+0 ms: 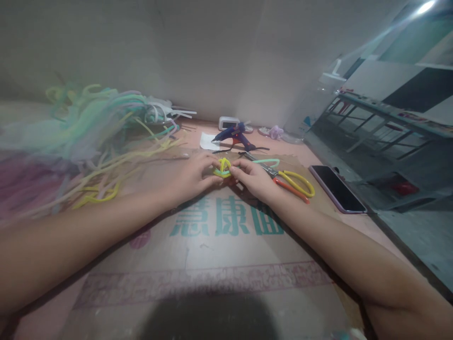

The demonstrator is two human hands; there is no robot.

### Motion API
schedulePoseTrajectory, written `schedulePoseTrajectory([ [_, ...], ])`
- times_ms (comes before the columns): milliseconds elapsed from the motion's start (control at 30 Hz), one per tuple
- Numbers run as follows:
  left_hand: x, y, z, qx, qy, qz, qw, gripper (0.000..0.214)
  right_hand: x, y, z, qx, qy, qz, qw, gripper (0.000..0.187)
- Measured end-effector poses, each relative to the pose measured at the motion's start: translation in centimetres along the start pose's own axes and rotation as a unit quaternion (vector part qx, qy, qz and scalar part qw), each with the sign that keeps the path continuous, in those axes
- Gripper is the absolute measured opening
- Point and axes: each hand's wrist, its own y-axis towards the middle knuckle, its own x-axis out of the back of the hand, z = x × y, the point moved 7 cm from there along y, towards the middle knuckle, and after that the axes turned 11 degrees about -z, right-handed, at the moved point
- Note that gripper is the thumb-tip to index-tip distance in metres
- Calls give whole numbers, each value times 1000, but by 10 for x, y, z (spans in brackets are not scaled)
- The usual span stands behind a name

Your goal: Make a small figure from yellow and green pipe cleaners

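Note:
Between my two hands, just above the cardboard, is a small bent shape of yellow and green pipe cleaners (222,171). My left hand (198,177) pinches it from the left with thumb and fingers. From the right, my right hand (253,177) grips its other side between thumb and forefinger. Beside and partly behind my right hand lie pliers (295,184) with one yellow and one orange handle. A loose light green pipe cleaner (271,162) curves past the plier jaws.
A blue glue gun (235,134) rests at the back near a small white device (228,123). Many pastel pipe cleaners (102,118) are heaped at the left, blurred. A phone (338,189) lies at the right table edge. Printed cardboard (212,264) covers the table.

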Motion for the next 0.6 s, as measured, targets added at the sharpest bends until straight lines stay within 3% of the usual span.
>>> schedulePoseTrajectory([
  [600,2,0,-1,-20,-4,-15,1000,18,-1,-1,0,-15,11,1,1000,31],
])
